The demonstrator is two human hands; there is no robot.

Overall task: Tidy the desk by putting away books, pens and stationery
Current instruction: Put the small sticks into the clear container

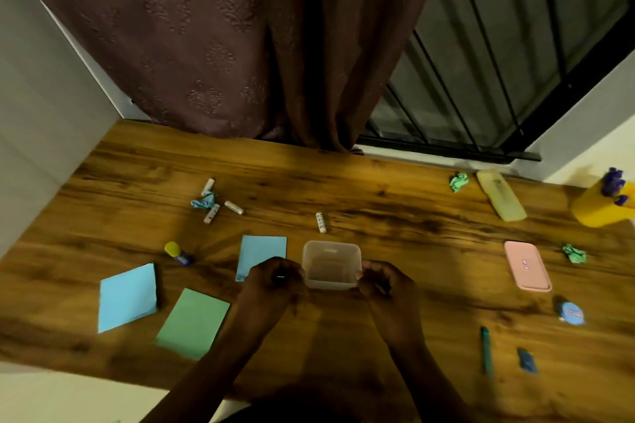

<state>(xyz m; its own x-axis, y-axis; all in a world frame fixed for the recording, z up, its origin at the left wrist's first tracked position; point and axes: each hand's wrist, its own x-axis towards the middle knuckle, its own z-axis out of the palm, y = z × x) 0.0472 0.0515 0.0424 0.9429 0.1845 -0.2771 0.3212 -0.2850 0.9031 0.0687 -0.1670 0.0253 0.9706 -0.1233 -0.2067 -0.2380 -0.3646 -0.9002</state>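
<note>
Nearest, a teal pen (486,348) and a small dark-blue block (527,359) lie at the right of the wooden desk (395,216). A green paper sheet (192,323) and a blue paper sheet (127,297) lie at the left.

Just beyond, both hands meet on the clear plastic tub (331,264), which seems to rest upright at the desk's middle. The left hand (275,276) curls against its left wall and the right hand (381,280) against its right, thumb tip on the wall. The tub looks empty, so it should be light. Its thin walls will likely flex under a squeeze and the smooth plastic may slip, so opposite walls just under the rim, as gripped now, seem the safest hold.

A second blue sheet (263,256) lies partly beneath the left hand, with a yellow-capped glue stick (177,252) to its left and a pink case (527,266) well off to the right. Farther back lie four small white tubes (321,222), too blurred to name, crumpled paper scraps (204,201), a pale yellow pencil case (501,196) and a yellow cup (603,204).
</note>
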